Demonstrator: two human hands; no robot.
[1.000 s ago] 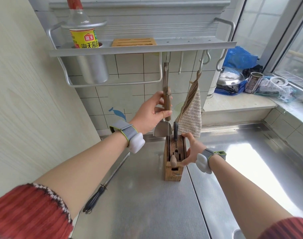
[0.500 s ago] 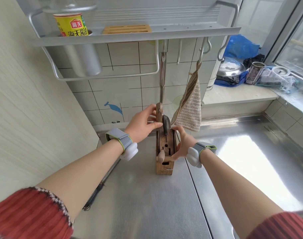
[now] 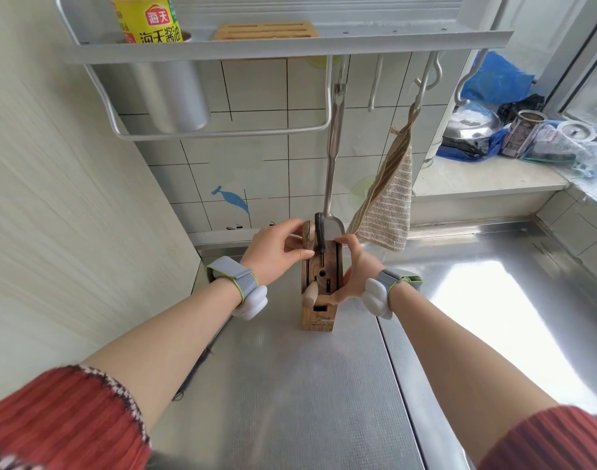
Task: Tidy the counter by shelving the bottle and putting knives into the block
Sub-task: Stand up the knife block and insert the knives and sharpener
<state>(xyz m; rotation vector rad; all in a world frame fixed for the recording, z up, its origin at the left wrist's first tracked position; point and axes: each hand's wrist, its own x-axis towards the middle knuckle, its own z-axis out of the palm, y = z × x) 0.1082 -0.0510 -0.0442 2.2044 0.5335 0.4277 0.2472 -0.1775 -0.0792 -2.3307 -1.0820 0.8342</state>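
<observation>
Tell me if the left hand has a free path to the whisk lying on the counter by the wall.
Probably yes, once it lets go. The left hand is at the knife block; the whisk lies under that forearm with bare counter around it.

Knife block (image 3: 319, 300) on counter (image 3: 290, 385), bottle (image 3: 148, 18) on shelf (image 3: 358, 42).

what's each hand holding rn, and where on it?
Left hand: wooden knife handle, knife seated in the block. Right hand: knife block, grip on its right side.
</observation>
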